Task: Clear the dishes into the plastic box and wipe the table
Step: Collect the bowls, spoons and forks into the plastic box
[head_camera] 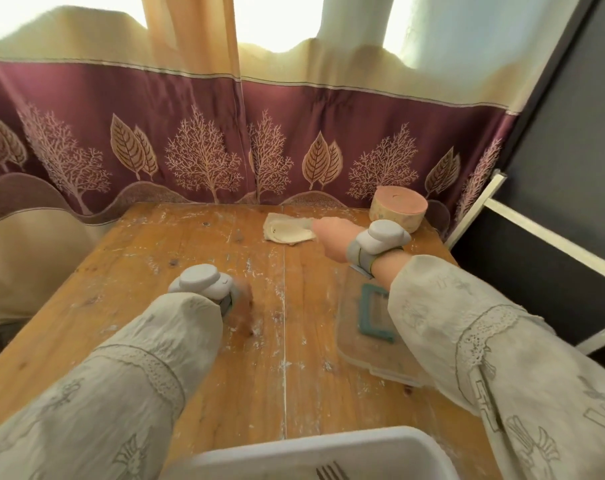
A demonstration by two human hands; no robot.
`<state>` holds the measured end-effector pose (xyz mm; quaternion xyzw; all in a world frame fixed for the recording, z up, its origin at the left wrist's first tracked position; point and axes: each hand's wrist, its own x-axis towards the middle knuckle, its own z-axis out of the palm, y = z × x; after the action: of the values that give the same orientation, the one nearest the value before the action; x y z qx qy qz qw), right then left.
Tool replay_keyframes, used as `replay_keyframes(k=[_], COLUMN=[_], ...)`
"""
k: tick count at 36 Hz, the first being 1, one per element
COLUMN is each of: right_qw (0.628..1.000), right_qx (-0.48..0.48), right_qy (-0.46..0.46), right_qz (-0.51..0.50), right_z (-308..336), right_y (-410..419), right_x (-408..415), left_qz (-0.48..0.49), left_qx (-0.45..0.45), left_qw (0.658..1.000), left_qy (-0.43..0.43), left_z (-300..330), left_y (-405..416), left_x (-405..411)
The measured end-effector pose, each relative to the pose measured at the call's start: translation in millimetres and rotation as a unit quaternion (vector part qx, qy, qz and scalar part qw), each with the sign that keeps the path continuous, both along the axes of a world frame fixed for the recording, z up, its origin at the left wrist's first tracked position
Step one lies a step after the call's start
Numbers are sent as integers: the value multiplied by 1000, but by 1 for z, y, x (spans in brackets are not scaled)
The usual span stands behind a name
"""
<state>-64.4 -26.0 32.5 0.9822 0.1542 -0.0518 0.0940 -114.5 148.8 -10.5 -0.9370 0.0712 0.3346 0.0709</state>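
My right hand [329, 237] reaches across the wooden table [155, 271] to a folded cream cloth [285, 232] near the far edge; its fingers touch the cloth's right side, and the grip is blurred. My left hand [244, 303] is over the table's middle, mostly hidden behind its sleeve and wrist device and blurred. A white plastic box [329, 448] stands at the near edge with a fork [330, 472] inside. The tabletop is streaked with white dust.
A clear plastic lid [367, 344] with teal clips lies on the table under my right forearm. A round container with a pink top [398, 207] stands at the far right corner. A patterned curtain hangs behind the table; a dark wall is on the right.
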Motion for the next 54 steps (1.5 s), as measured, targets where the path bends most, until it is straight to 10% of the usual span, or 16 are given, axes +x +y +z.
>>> replay_keyframes(k=[8,28,38,54], right_qw=[998,994,931,980], right_qx=[-55,-73,-349,-67], right_qy=[11,83,111,184], right_qz=[1,-21,2,38], right_z=[64,131,51,58], right_y=[-7,-36,-8,-5], right_x=[-70,-276,-314,-327], left_qz=[75,-14,98,129], left_qx=[-174,-154,-230,-292], left_qw=[982,982,926,918], left_qy=[26,-105,-281,-235], left_z=[64,95,59,66], left_y=[-9,-25,-21,-20], left_x=[-57,-219,-226,-220])
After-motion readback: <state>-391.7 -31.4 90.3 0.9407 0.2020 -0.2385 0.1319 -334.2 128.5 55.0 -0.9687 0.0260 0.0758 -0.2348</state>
